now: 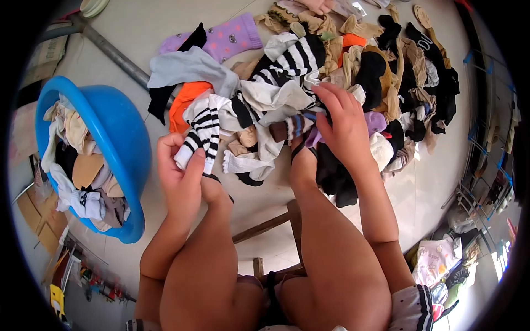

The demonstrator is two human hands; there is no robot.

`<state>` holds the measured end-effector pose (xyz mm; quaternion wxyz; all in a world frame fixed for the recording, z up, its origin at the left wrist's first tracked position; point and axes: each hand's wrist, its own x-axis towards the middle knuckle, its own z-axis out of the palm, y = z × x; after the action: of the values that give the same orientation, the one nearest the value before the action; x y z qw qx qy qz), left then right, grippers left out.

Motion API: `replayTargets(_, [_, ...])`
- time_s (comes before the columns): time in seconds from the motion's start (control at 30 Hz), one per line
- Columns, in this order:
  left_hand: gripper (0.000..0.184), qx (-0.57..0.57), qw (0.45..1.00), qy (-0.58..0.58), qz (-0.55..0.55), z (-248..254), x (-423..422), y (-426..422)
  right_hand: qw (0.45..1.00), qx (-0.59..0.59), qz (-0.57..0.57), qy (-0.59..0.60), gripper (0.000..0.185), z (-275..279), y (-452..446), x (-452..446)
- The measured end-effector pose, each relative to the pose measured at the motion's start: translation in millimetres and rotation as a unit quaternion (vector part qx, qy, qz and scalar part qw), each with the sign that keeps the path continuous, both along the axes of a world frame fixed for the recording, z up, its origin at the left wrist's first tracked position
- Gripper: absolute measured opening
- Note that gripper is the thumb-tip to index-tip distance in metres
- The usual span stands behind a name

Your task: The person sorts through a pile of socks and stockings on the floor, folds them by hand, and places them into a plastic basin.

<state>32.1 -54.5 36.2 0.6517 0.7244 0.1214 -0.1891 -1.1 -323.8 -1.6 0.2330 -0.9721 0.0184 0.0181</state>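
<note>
Pinched between the thumb and fingers of my left hand (179, 160) is a white sock with black stripes (205, 126), near the left end of a heap of socks. My right hand (346, 121) hovers over the middle of the heap, its fingers apart and apparently holding nothing. Close to its fingertips lie a brown, blue-striped sock (295, 126) and some white socks (276, 95). Another black-and-white striped sock (292, 62) lies farther back. Left of it are a grey sock (190, 69), an orange piece (185, 105) and a purple patterned sock (234, 38).
A blue basin (124, 138) full of socks stands tilted at the left, beside a metal pipe (113, 52). Another person's hand (319, 4) reaches in at the top. Wire racks (486, 132) and bags (436, 259) line the right side. A wooden stool (270, 226) shows between my legs.
</note>
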Motion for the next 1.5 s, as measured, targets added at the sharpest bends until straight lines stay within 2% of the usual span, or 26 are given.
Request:
replayTargets(0.07, [0.024,-0.007,1.000,0.018,0.024,1,-1,-4,0.999,0.028,-0.036,-0.018,0.030,-14,-1,0])
replayTargets(0.13, [0.025,-0.002,1.000,0.023,0.017,-3,-3,1,0.987,0.069,-0.140,0.049,0.030,-48,-12,-1])
replayTargets(0.17, [0.027,0.003,1.000,0.028,0.011,-3,-4,3,0.949,0.163,-0.228,0.147,0.028,-51,-13,6])
replayTargets(0.2, [0.027,0.004,1.000,0.029,0.011,-2,-5,5,0.948,0.163,-0.228,0.147,0.028,-55,-13,9])
replayTargets(0.27, [0.025,0.009,0.998,0.049,-0.028,2,-4,5,0.982,0.040,-0.144,0.118,0.026,-59,-12,13])
replayTargets(0.33, [0.025,0.002,0.999,0.036,-0.034,2,-3,3,0.985,0.015,-0.125,0.122,0.023,-62,-11,16])
replayTargets(0.4, [0.024,-0.001,0.999,0.038,-0.016,3,-3,2,0.997,0.009,-0.069,-0.034,0.022,-67,-12,18])
replayTargets(0.43, [0.024,0.001,0.999,0.037,-0.013,3,-2,2,0.987,0.081,-0.133,0.033,0.018,-55,-8,20])
replayTargets(0.47, [0.024,-0.015,0.999,0.034,-0.002,4,-2,2,0.987,0.082,-0.130,0.034,0.018,-40,-2,24])
replayTargets(0.5, [0.023,-0.030,0.999,0.030,0.009,4,-1,1,0.950,0.219,-0.219,0.030,0.016,-21,5,27])
replayTargets(0.53, [0.023,-0.028,0.999,0.029,0.010,6,0,0,0.886,0.350,-0.303,0.026,0.014,-4,11,28])
replayTargets(0.6, [0.022,-0.058,0.998,0.019,0.024,13,6,-4,0.931,0.265,-0.220,-0.122,0.013,27,22,25])
replayTargets(0.67, [0.025,-0.078,0.997,0.004,0.012,26,15,-10,0.878,0.349,-0.207,-0.255,0.016,42,41,17])
replayTargets(0.73, [0.028,-0.147,0.988,0.031,0.022,37,22,-19,0.899,0.374,-0.086,-0.212,0.019,59,59,15])
replayTargets(0.8, [0.031,-0.189,0.982,0.015,-0.018,36,19,-24,0.907,0.403,0.039,-0.113,0.021,73,75,18])
replayTargets(0.87, [0.033,-0.152,0.986,-0.010,-0.063,36,16,-30,0.866,0.497,0.028,0.043,0.021,72,88,18])
replayTargets(0.93, [0.036,-0.192,0.978,0.020,-0.076,29,13,-22,0.821,0.566,0.009,0.073,0.021,70,92,22])
replayTargets(1.0, [0.040,-0.233,0.969,0.062,-0.061,28,11,-20,0.778,0.617,-0.068,0.095,0.023,64,96,20])
replayTargets(1.03, [0.046,-0.280,0.956,0.031,-0.082,24,9,-20,0.800,0.586,-0.071,0.108,0.027,60,94,19])
replayTargets(1.17, [0.048,-0.250,0.961,0.008,-0.121,24,5,-26,0.829,0.545,-0.072,0.106,0.033,54,89,13])
replayTargets(1.23, [0.046,-0.238,0.966,0.070,-0.069,22,3,-25,0.839,0.531,-0.061,0.105,0.034,54,89,13])
replayTargets(1.4, [0.043,-0.205,0.976,0.048,-0.063,16,1,-22,0.851,0.516,-0.029,0.099,0.037,57,93,15])
replayTargets(1.47, [0.046,-0.202,0.977,0.060,-0.046,13,1,-20,0.879,0.471,0.021,0.069,0.032,59,93,16])
replayTargets(1.5, [0.051,-0.201,0.976,0.072,-0.034,14,1,-20,0.891,0.450,0.039,0.052,0.023,58,93,16])
